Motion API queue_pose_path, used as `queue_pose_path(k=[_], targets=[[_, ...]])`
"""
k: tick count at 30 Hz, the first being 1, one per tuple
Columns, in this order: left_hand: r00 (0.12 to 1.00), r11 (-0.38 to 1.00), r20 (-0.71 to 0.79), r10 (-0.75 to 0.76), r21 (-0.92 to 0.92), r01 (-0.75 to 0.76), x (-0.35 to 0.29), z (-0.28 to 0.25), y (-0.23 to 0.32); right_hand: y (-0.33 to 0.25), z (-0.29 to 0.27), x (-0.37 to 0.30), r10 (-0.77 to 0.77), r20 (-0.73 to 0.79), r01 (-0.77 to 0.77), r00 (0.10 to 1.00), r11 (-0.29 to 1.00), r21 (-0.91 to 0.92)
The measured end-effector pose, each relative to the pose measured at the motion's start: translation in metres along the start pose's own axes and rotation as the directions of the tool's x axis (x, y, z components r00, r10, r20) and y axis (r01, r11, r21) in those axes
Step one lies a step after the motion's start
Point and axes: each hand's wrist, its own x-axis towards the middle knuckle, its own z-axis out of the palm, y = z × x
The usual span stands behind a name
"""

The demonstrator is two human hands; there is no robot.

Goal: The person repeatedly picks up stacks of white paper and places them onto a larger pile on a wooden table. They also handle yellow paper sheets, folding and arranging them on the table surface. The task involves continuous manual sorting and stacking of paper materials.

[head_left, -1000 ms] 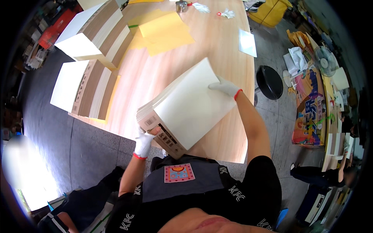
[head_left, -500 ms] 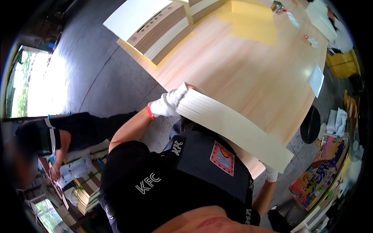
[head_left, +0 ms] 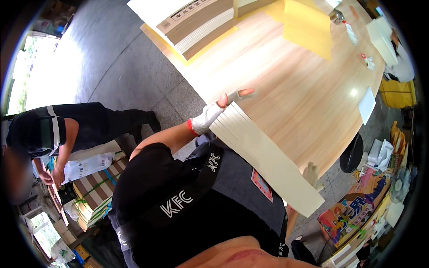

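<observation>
A long stack of cream paper sheets (head_left: 268, 158) lies across in front of my body, slanting down to the right over the near edge of the wooden table. Thin gaps divide its left end into several sections. My left hand (head_left: 214, 114), in a white knitted glove with bare fingertips, is at that end. Its thumb and a finger are stretched out and apart. Around the right end goes my right hand (head_left: 312, 175), its soiled gloved fingers showing on the far side and the palm hidden behind the stack.
On the table (head_left: 250, 67), tall stacks of printed sheets (head_left: 201, 27) stand at the far left, beside yellow paper (head_left: 308, 29). A white sheet (head_left: 367, 106) lies at the right edge. A black stool (head_left: 351, 154) stands nearby. Another person (head_left: 67, 129) works at left.
The stack's right end has swung down and nearer to me. My left hand has loosened, thumb and finger now stretched out. The right hand's fingers have come into view on the far side.
</observation>
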Motion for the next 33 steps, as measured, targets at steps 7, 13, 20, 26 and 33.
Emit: queue_pose_path(k=[7, 13, 20, 26, 33], targets=[[0.978, 0.970, -0.119, 0.170, 0.195, -0.145, -0.010, 0.011, 0.033, 0.009, -0.010, 0.003, 0.041, 0.136, -0.018, 0.990, 0.986, -0.165], [0.659, 0.049, 0.383, 0.647, 0.842, -0.538, -0.061, 0.000, 0.062, 0.007, -0.013, 0.007, 0.064, 0.152, -0.032, 0.986, 0.978, -0.206], [0.743, 0.060, 0.299, 0.598, 0.908, -0.414, -0.071, 0.011, 0.058, 0.004, -0.015, 0.013, 0.093, 0.165, -0.054, 0.982, 0.972, -0.230], [0.755, 0.076, 0.304, 0.580, 0.903, -0.422, -0.068, 0.011, 0.062, 0.004, -0.018, 0.012, 0.111, 0.169, -0.066, 0.979, 0.965, -0.252], [0.748, 0.104, 0.214, 0.628, 0.930, -0.353, -0.065, 0.012, 0.056, 0.012, -0.014, 0.014, 0.049, 0.220, 0.012, 0.974, 0.963, -0.269]])
